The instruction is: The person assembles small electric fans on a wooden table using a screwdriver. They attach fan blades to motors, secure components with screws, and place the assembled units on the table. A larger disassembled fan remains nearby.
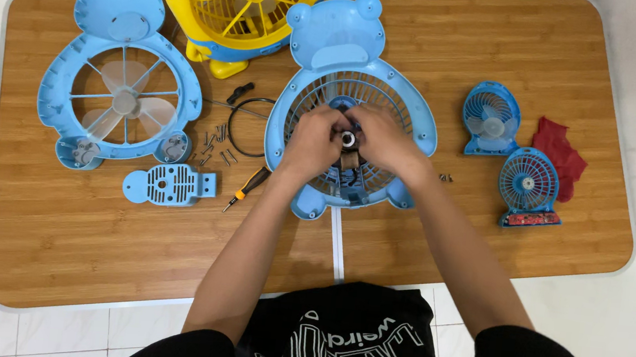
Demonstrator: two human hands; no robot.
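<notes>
A blue bear-shaped fan shell [334,38] with a round grille lies in the middle of the wooden table [92,233]. My left hand [312,140] and my right hand [385,140] meet over the grille's centre. Both pinch a small motor [349,141] with a white hub and a brown body. My fingers hide most of the motor and the grille's hub.
At the left lies the other blue bear half [120,79] with pale blades. A yellow fan [238,1] stands at the back. Loose screws [215,148], a black ring [249,125], a small orange screwdriver [247,188] and a blue plate [169,185] lie between. Two small blue fans [491,118] and red cloth [561,153] sit right.
</notes>
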